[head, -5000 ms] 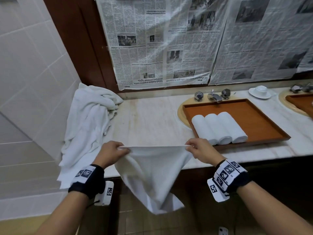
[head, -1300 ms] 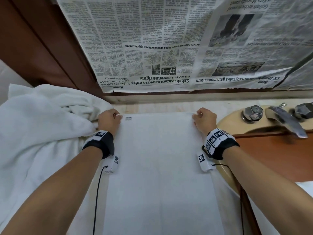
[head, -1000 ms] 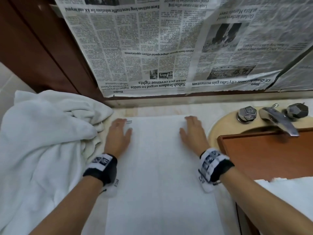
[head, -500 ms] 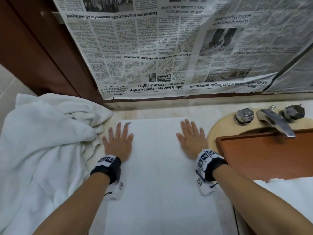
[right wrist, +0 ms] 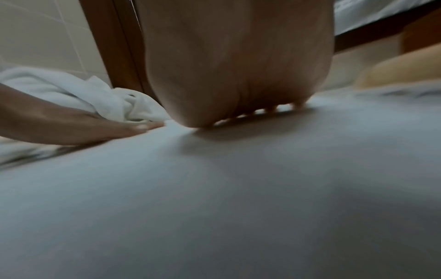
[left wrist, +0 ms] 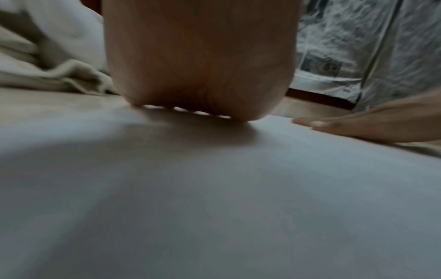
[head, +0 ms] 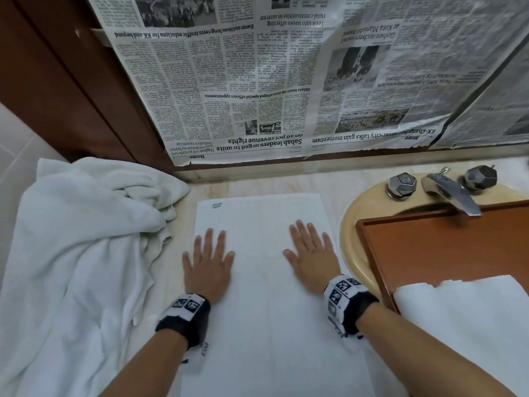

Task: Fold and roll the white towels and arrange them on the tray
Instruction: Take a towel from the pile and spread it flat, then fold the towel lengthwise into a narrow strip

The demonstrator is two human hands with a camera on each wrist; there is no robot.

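A white towel [head: 263, 282] lies spread flat on the marble counter, its far edge near the wall. My left hand [head: 207, 262] presses flat on its left side, fingers straight and spread. My right hand [head: 310, 253] presses flat on its right side in the same way. Both wrist views show a palm [left wrist: 200, 75] [right wrist: 238, 75] down on the white towel [left wrist: 214, 188] [right wrist: 214, 188]. The brown wooden tray [head: 446, 247] sits over the sink at the right, with rolled white towels [head: 463, 316] at its near end.
A heap of loose white towels [head: 80, 253] fills the counter's left end. The beige sink rim [head: 355, 213] and metal tap [head: 449, 193] stand at the back right. Newspaper [head: 286, 81] covers the wall behind.
My hands let go of the towel's far corners, flattened, and slid toward me along the towel. The towel went from hanging in the air to lying flat.
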